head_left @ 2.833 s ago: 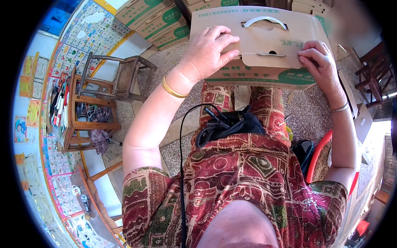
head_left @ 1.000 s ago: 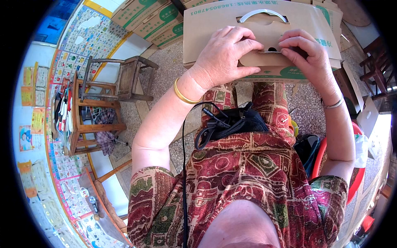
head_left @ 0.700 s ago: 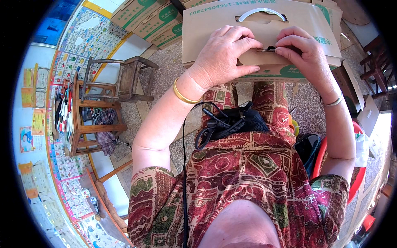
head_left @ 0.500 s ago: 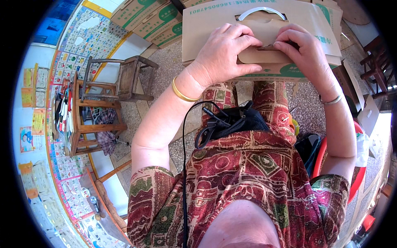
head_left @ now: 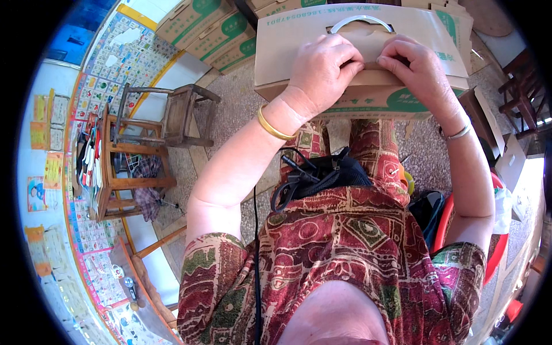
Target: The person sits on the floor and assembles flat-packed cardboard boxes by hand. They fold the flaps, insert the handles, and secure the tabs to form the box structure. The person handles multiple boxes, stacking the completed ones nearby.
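Observation:
In front of me, at the top of the view, is a brown cardboard carton (head_left: 287, 52) with green printing. A white carrying handle (head_left: 362, 20) arches from its lid. My left hand (head_left: 328, 66) rests on the lid's near edge, thumb and forefinger pinched together on the carton flap (head_left: 368, 77). My right hand (head_left: 415, 64) is closed at the same flap a little to the right, its fingers curled and thumb bent. The fingertips partly hide the flap's edge.
Folded cartons (head_left: 215, 34) are stacked at the far left. A wooden chair (head_left: 184, 115) stands left, near a wooden rack (head_left: 138, 181). A red basin (head_left: 494, 253) sits right, beside an open carton (head_left: 483, 121). A black pouch (head_left: 328, 175) with a cable lies at my waist.
The flap that stuck out toward me is now folded down at the lid's edge, and the carton's front shows more. My left thumb has drawn in to meet the forefinger.

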`<action>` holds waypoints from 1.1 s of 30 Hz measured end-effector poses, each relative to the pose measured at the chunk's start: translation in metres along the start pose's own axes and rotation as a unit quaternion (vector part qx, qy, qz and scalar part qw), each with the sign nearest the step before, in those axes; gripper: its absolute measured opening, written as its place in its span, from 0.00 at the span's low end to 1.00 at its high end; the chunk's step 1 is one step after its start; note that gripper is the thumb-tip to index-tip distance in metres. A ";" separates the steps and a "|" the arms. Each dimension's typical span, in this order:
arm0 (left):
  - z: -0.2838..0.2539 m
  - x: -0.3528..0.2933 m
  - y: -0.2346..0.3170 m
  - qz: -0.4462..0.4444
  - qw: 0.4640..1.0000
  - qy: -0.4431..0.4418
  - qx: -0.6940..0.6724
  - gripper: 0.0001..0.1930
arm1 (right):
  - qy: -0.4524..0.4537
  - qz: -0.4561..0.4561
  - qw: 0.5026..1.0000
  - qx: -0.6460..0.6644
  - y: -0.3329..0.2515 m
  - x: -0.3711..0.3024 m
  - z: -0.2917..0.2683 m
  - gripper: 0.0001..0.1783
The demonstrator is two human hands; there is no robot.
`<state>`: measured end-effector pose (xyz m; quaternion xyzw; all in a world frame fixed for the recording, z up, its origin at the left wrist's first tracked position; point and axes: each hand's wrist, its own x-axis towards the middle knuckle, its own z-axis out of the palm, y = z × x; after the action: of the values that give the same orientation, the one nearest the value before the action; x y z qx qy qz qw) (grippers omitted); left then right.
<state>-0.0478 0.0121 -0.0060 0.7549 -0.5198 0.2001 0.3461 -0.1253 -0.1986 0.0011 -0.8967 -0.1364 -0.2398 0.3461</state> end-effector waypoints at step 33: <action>-0.016 -0.017 0.005 0.072 0.995 -0.039 0.060 0.20 | -0.098 -0.179 0.973 -0.107 -0.014 -0.013 -0.032 0.15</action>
<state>-0.0579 0.0331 -0.0046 0.7423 -0.5730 0.2254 0.2642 -0.1525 -0.2115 0.0228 -0.9087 -0.3014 -0.2221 0.1844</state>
